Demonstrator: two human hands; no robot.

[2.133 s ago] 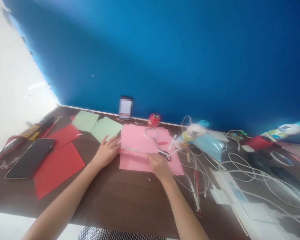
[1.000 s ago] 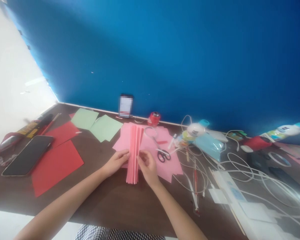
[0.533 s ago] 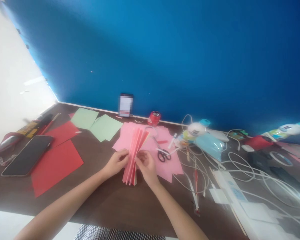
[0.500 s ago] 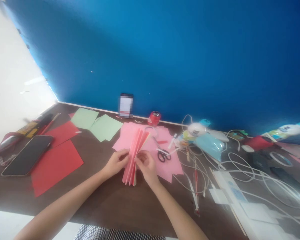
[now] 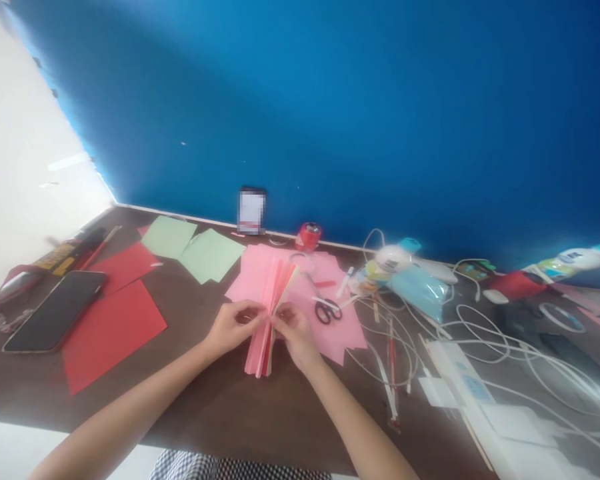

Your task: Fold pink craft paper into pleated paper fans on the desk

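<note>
A pleated bundle of pink and red paper (image 5: 261, 347), with a pale edge on its right side, stands between my hands, pinched at its middle. My left hand (image 5: 237, 323) grips it from the left with thumb and fingers. From the right, my right hand (image 5: 294, 328) pinches the same spot, its fingertips nearly touching those of the left. Above and below the pinch the folds fan out slightly. Pink sheets (image 5: 330, 341) lie behind the bundle, with black-handled scissors (image 5: 329, 311) on them.
Red sheets (image 5: 115, 333) and a phone (image 5: 55, 312) lie left, green sheets (image 5: 213, 255) behind them. A red tape dispenser (image 5: 308, 237) is by the blue wall. White cables, a glue bottle (image 5: 395, 257), a red pen (image 5: 392, 353) and a power strip (image 5: 460, 373) are right.
My left hand's fingertips have moved right to the middle of the bundle, close to my right fingertips. The folds are squeezed closer together at the middle.
</note>
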